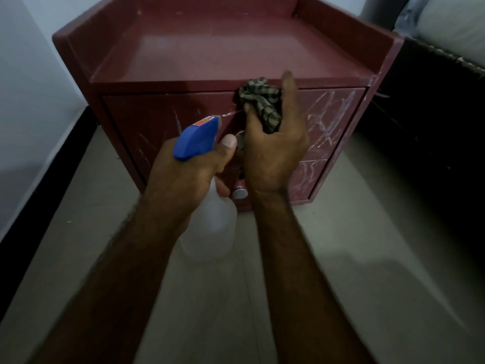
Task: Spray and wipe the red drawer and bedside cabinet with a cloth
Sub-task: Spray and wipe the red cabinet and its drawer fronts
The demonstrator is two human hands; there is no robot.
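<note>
bare cabinet top, raised rims around

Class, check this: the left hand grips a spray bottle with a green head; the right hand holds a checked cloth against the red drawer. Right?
No: the head view shows the spray bottle has a blue head, not green. The left hand grips it; the right hand holds the checked cloth against the red drawer.
</note>
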